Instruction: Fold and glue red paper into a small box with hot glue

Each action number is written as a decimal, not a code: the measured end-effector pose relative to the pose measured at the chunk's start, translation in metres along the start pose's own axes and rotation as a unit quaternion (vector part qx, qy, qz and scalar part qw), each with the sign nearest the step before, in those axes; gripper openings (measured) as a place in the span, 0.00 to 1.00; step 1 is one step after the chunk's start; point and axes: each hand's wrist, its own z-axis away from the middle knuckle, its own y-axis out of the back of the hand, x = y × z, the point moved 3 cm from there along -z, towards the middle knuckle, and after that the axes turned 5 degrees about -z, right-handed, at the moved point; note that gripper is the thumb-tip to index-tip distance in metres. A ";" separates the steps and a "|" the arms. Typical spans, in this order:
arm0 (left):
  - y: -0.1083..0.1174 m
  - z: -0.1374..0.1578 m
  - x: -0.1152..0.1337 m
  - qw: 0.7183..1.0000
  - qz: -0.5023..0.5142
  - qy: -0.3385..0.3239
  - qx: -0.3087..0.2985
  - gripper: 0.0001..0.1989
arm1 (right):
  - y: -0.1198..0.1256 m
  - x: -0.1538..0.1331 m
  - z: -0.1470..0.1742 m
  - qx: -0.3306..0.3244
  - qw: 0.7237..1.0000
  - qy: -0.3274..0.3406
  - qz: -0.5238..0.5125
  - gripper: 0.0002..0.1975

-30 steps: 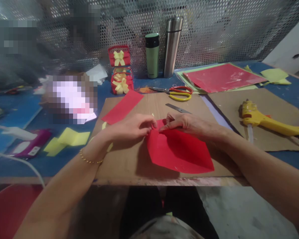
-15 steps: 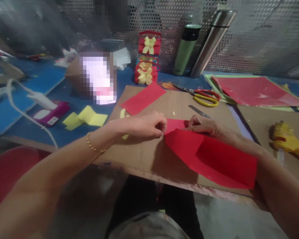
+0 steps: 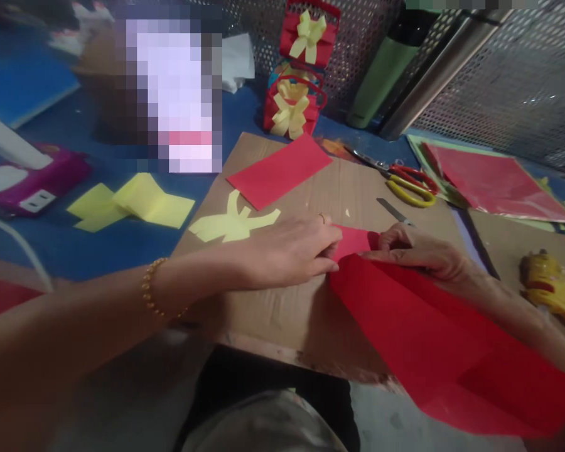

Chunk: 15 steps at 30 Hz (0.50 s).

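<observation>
A folded sheet of red paper point(image 3: 424, 339) slants over the cardboard, its wide part hanging toward my right forearm and past the table's front edge. At its left end my left hand point(image 3: 296, 251) is closed, fingertips pressed on the edge. My right hand point(image 3: 419, 248) pinches the fold a little to the right, thumb and fingers together. Behind my left hand lie a flat red paper rectangle point(image 3: 280, 171) and a pale yellow bow-shaped paper cutout point(image 3: 235, 223). My left fingers partly hide the sheet's end.
Scissors point(image 3: 412, 188) and a grey blade point(image 3: 393, 210) lie beyond my right hand. A yellow glue gun point(image 3: 553, 282) is at the right, near packed red sheets point(image 3: 499, 182). Yellow paper pieces point(image 3: 136, 201) and a purple power strip point(image 3: 37, 179) sit left. Red boxes with bows point(image 3: 294, 113) stand behind.
The view has moved closer and tilted. Both hands still grip the red paper, whose wide part now reaches further toward me. More of the yellow bow cutout shows beside my left hand.
</observation>
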 end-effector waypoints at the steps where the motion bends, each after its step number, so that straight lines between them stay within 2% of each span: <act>1: -0.002 -0.001 0.000 1.000 -0.007 0.001 0.002 0.07 | 0.000 0.000 0.000 0.004 1.000 -0.001 -0.006 0.13; 6: -0.007 -0.002 0.003 0.999 -0.038 0.009 0.004 0.06 | -0.001 -0.007 -0.001 0.015 0.999 -0.037 -0.011 0.12; 10: -0.006 -0.001 0.007 0.999 -0.046 0.018 -0.009 0.06 | -0.002 -0.012 -0.001 -0.004 0.997 -0.077 -0.025 0.11; 15: -0.005 -0.001 0.009 0.998 -0.062 0.025 -0.006 0.07 | 0.000 -0.004 -0.001 0.004 0.998 -0.060 -0.005 0.12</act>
